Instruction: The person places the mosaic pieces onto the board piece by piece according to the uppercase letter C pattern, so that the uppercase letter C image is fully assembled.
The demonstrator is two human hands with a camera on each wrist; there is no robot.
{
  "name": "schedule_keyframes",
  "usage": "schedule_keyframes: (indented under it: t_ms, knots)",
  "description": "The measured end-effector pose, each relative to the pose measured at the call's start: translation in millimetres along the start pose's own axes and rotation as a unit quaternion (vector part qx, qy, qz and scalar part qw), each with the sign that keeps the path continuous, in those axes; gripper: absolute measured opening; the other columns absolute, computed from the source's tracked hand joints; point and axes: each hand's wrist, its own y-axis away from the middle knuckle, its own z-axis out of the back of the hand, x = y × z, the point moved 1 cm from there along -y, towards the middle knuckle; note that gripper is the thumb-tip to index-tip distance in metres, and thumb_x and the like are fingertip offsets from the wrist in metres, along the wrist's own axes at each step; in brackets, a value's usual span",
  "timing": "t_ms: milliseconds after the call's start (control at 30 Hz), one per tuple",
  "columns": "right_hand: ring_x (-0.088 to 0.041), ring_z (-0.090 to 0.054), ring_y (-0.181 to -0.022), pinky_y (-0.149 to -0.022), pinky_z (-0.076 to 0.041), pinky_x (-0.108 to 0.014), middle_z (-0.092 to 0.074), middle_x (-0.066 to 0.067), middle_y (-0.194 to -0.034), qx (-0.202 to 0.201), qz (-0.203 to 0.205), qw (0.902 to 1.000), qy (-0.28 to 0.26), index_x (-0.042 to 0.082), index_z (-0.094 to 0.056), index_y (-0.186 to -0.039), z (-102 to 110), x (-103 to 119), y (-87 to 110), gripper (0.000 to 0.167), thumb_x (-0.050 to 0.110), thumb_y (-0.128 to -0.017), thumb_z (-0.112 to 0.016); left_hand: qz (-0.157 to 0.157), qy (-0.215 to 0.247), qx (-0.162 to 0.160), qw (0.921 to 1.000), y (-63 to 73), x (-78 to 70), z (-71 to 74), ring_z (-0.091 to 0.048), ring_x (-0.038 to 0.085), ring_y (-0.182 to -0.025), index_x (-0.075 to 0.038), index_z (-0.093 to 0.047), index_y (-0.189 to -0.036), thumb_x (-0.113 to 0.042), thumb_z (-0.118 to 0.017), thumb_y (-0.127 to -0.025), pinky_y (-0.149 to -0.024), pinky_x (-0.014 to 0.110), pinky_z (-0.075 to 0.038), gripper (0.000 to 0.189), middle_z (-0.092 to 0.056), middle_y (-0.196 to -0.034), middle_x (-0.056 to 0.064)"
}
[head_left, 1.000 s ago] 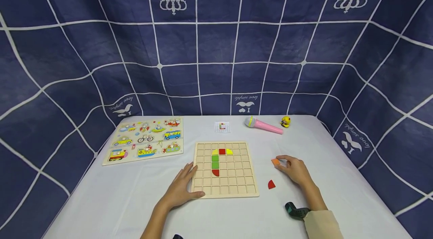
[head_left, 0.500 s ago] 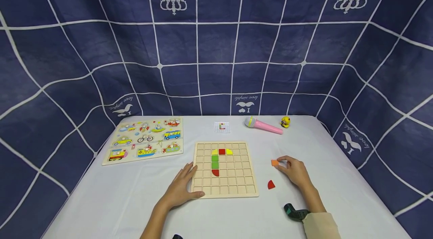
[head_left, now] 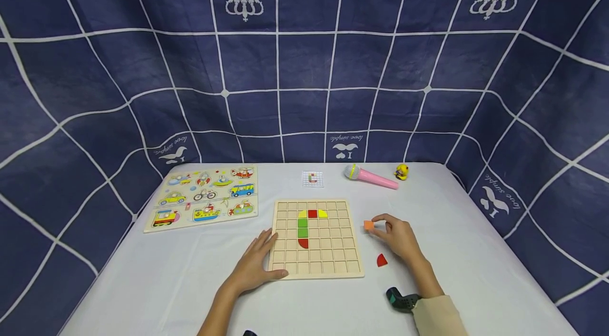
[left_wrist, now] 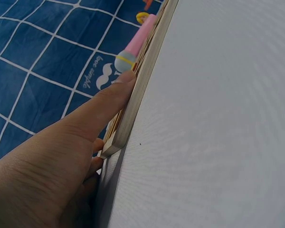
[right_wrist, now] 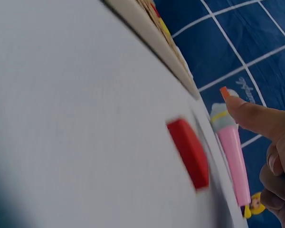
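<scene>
A wooden grid board (head_left: 333,251) lies mid-table, holding red, green and yellow tiles set in a hook shape. My left hand (head_left: 254,262) rests at its lower left corner, thumb along the front edge and fingers spread by the left side. In the left wrist view the thumb (left_wrist: 111,97) lies on the board's rim. My right hand (head_left: 399,235) pinches an orange square tile (head_left: 368,225) between thumb and fingertips, just right of the board. A red quarter-round tile (head_left: 381,260) lies on the table below that hand; it shows large in the right wrist view.
A vehicle peg puzzle (head_left: 204,198) lies at the back left. Behind the board is a small printed pattern card (head_left: 312,178). A pink toy microphone (head_left: 373,176) and a yellow figurine (head_left: 402,171) are at the back right. A blue checked curtain (head_left: 304,61) surrounds the table.
My right hand has moved left toward the board, bringing the orange tile with it. The left hand and the tiles on the board have stayed put.
</scene>
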Motion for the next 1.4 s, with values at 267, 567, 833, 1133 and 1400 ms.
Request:
schedule_keyframes:
  t_ms: [267,567,833,1133,1400]
  knots:
    - [-0.007,-0.027,-0.045,-0.04,-0.021,-0.021,-0.032,0.007,-0.051,-0.002,0.036,0.9991,-0.022,0.017,-0.069,-0.097,-13.5,32.7,-10.7,0.026,0.026,-0.074,-0.078,0.007,0.005,0.0,1.0,0.6,-0.4,0.2,-0.016,0.039,-0.136,-0.009,-0.035,-0.143,-0.056,-0.076,-0.064,-0.105,0.057,-0.02,0.1,-0.023,-0.15,0.015]
    - [-0.003,-0.027,-0.044,-0.04,-0.022,-0.019,-0.034,0.009,-0.049,0.028,0.055,0.9967,-0.052,0.018,-0.069,-0.096,-38.0,65.0,-11.2,0.025,0.028,-0.074,-0.078,0.008,0.005,0.001,1.0,-0.4,-0.2,1.1,-0.016,0.039,-0.136,-0.01,-0.035,-0.143,-0.057,-0.075,-0.065,-0.106,0.057,-0.02,0.1,-0.022,-0.15,0.014]
    - [-0.002,-0.026,-0.042,-0.037,-0.023,-0.019,-0.034,0.011,-0.048,0.069,0.09,0.9917,-0.061,0.022,-0.067,-0.096,-60.8,81.2,-0.3,0.026,0.036,-0.075,-0.075,0.008,0.005,0.002,1.0,-0.7,0.3,0.7,-0.015,0.038,-0.136,-0.01,-0.035,-0.143,-0.058,-0.074,-0.064,-0.107,0.055,-0.018,0.1,-0.022,-0.15,0.013]
    - [-0.002,-0.026,-0.044,-0.039,-0.023,-0.019,-0.034,0.011,-0.05,0.09,0.104,0.9891,-0.053,0.022,-0.067,-0.093,-77.4,90.9,6.0,0.026,0.04,-0.075,-0.074,-0.007,0.0,-0.003,1.0,-0.7,2.9,-1.1,-0.016,0.034,-0.137,-0.008,-0.035,-0.142,-0.061,-0.073,-0.063,-0.109,0.051,-0.017,0.103,-0.024,-0.15,0.013]
    - [-0.003,-0.028,-0.045,-0.041,-0.024,-0.02,-0.034,0.012,-0.049,0.092,0.099,0.9907,-0.015,0.024,-0.068,-0.091,-81.8,94.8,8.4,0.026,0.041,-0.073,-0.075,-0.007,0.003,-0.001,1.0,-0.6,2.5,-1.0,-0.016,0.035,-0.137,-0.008,-0.035,-0.143,-0.06,-0.073,-0.064,-0.108,0.052,-0.017,0.102,-0.023,-0.15,0.014]
